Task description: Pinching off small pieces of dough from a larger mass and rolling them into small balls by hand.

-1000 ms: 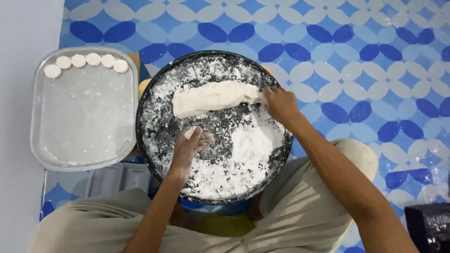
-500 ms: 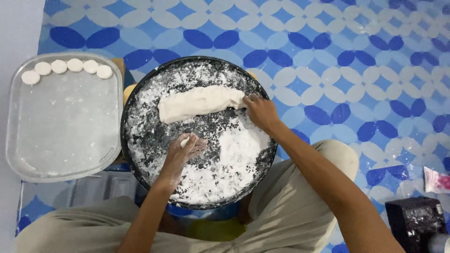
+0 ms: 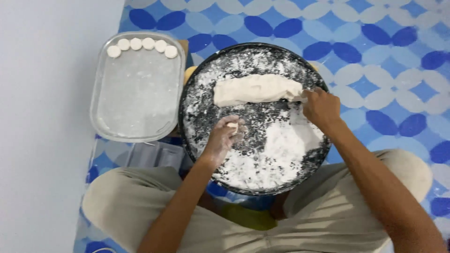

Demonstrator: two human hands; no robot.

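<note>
I count six small white dough discs point(image 3: 142, 45) lined up in one rectangular tray point(image 3: 136, 124). One round dark pan point(image 3: 188, 100) holds one long dough log point(image 3: 255, 90). One small dough piece point(image 3: 232, 126) sits in my left hand point(image 3: 224, 138); two hands point(image 3: 321, 107) show.

We are seeing soft matt dough point(image 3: 255, 90) on a flour-dusted dark metal pan point(image 3: 197, 107); the tray point(image 3: 101, 89) is looking glossy metal.

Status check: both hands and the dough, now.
Left hand closed on small dough piece over floured pan. Right hand gripping end of dough log. Nothing blocking either hand.
</note>
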